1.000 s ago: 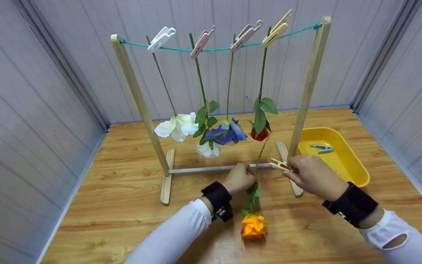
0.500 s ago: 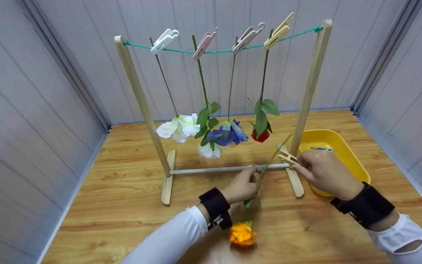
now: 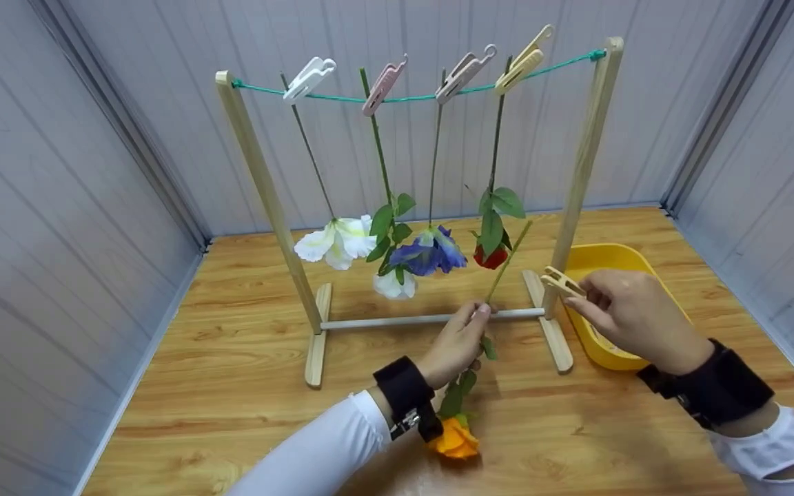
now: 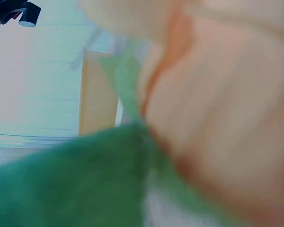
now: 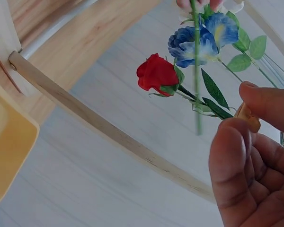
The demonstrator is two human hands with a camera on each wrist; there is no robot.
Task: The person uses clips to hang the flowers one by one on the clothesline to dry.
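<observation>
My left hand (image 3: 459,341) pinches the green stem (image 3: 507,262) of an orange flower (image 3: 453,441), whose head hangs low over the wooden table (image 3: 231,386). The stem tip points up and right toward the red flower (image 3: 490,256). My right hand (image 3: 628,313) holds a beige clothespin (image 3: 561,282) just right of the stem tip, in front of the rack's right post (image 3: 579,172). In the right wrist view my fingertips (image 5: 260,101) grip the clothespin (image 5: 248,118) beside the stem (image 5: 196,71). The left wrist view is a blur of orange petals (image 4: 217,118) and green leaf (image 4: 80,184).
A wooden rack carries a green line (image 3: 411,96) with several clothespins. Each pin holds a flower upside down: white (image 3: 335,241), a second white one (image 3: 391,282), blue (image 3: 428,251) and red. A yellow tray (image 3: 611,262) sits at the right behind my right hand. Grey walls enclose the table.
My left hand has lifted the orange flower so its stem tip rose toward the red flower. My right hand has moved up and right with the clothespin.
</observation>
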